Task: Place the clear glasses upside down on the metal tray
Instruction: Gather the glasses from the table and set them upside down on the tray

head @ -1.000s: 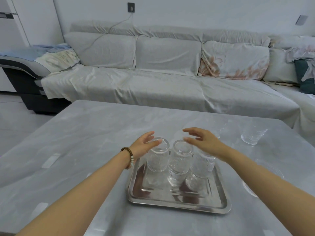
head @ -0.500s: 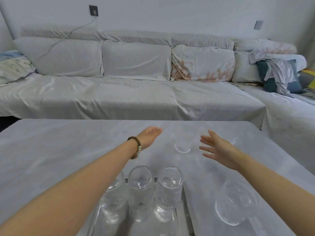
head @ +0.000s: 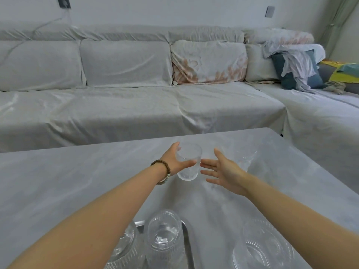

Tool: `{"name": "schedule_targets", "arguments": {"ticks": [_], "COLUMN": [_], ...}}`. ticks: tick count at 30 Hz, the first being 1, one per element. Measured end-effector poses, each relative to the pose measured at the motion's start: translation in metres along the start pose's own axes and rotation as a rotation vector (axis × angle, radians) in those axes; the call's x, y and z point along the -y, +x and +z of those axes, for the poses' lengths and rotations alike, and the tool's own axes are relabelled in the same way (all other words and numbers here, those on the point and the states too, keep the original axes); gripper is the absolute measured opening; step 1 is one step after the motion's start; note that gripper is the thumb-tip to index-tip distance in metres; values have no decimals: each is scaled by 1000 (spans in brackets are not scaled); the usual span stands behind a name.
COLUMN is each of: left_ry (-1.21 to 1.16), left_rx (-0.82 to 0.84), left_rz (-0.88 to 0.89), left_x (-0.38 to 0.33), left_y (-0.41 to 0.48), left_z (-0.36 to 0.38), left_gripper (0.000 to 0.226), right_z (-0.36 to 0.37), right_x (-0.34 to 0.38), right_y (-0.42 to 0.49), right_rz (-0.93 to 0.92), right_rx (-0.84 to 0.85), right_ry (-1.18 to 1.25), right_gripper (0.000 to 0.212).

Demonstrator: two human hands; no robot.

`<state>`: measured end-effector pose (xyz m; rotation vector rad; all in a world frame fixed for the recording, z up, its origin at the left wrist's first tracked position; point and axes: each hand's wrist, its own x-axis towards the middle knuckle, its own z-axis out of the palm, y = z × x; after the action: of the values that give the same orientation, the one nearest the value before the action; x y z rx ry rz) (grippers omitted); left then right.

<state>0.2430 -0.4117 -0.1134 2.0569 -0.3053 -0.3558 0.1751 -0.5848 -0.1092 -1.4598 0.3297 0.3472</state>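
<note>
Glass (head: pixel 189 154) within curl of left hand (head: pixel 170 162)

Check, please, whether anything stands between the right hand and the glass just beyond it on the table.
Nothing visible does. The open right hand is right beside the right-side glass, with no object between them. The left-side glass, which the left hand holds, stands off to the side, out of that path.

Five clear glasses are showing: one glass (head: pixel 188 162) sitting in the left grip (head: pixel 174 162), another (head: pixel 243 157) just beyond the right grip (head: pixel 227 172), a third (head: pixel 262 247) nearer than it, and two (head: pixel 162 239) (head: pixel 124 243) standing on one metal tray (head: pixel 189 249) below both grips.
</note>
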Motion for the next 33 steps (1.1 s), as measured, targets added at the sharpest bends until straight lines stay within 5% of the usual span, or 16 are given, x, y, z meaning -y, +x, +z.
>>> {"name": "schedule_targets", "arguments": {"ticks": [7,14,21,25,33], "left_ry": [-77,-434,-767,-821,-648], "left_rx": [-140,-174,-134,-68,17], "left_rz": [44,118,96,73,-20], "left_x": [5,-35,-48,-25,40], "left_y": [-7,-68,-172,-227,-306], "left_z": [0,-36,-78,-100,-117], "left_gripper": [94,70,101,84,72], "right_z": [2,23,78,117,178], "right_x": [-2,13,17,8,-13], "right_y": [-6,-51,-124,-157,-194], "right_rz": [-40,-208,-246,-294,-467], "right_rx": [2,35,274,268,125], "right_ry": [-39,-3,134,147,-52], "right_gripper": [64,51,51,47,71]}}
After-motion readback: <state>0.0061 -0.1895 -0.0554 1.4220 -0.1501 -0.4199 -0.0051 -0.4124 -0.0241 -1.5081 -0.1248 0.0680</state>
